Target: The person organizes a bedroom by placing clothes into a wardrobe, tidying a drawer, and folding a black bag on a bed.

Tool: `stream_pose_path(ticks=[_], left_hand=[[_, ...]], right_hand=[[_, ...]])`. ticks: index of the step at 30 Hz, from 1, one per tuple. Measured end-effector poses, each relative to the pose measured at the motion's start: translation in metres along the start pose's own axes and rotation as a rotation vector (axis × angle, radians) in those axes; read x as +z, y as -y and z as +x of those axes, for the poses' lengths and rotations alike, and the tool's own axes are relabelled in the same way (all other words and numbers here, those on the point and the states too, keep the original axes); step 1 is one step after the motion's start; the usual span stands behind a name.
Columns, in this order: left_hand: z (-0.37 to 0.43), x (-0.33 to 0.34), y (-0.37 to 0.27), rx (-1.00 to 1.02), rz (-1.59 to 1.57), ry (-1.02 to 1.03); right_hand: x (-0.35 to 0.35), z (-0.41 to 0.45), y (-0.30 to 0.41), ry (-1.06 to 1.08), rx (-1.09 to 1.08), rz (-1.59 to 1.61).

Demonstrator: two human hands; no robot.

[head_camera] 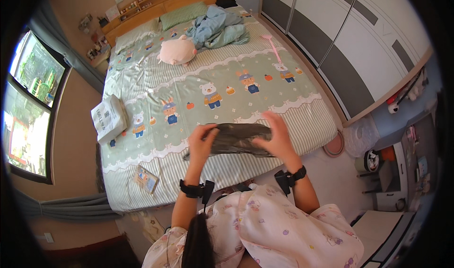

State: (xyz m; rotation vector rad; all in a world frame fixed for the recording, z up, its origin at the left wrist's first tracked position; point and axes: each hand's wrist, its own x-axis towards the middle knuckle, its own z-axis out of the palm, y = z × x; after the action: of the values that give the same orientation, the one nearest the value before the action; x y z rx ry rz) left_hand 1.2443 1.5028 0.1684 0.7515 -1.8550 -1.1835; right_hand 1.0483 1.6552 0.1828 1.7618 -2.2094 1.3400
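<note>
Before me, over the foot of the bed, a thin, see-through black piece of material (241,138) is spread out and creased; whether it is cloth or plastic I cannot tell. My left hand (201,142) has the left end of it between thumb and fingers. At its right end is my right hand (280,140), blurred, with thumb and fingers wide apart. The right thumb overlaps the dark material, and no grip shows there. Both wrists wear black straps with a small device. Under the hands lies a striped green-and-white bedsheet (212,168).
On the bed are a pink pig plush (177,51), a crumpled blue quilt (220,28), a white paper bag (109,120), a small picture packet (146,179) and a pink fly swatter (272,48). A sliding wardrobe (319,30) stands right; a waste bin (369,161) stands by the desk.
</note>
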Motion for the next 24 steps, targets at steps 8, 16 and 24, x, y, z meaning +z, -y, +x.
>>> stream_pose_path(ticks=[8, 16, 24], left_hand=[[0.004, -0.020, -0.024, 0.178, 0.251, -0.102], [0.008, -0.116, 0.098, -0.679, -0.210, -0.198], [-0.009, -0.097, 0.134, -0.687, -0.359, -0.190]], right_hand=[[0.027, 0.013, 0.001, 0.013, 0.211, 0.496], [-0.005, 0.000, -0.033, 0.152, 0.315, 0.848], [-0.034, -0.004, -0.028, 0.322, 0.263, 0.857]])
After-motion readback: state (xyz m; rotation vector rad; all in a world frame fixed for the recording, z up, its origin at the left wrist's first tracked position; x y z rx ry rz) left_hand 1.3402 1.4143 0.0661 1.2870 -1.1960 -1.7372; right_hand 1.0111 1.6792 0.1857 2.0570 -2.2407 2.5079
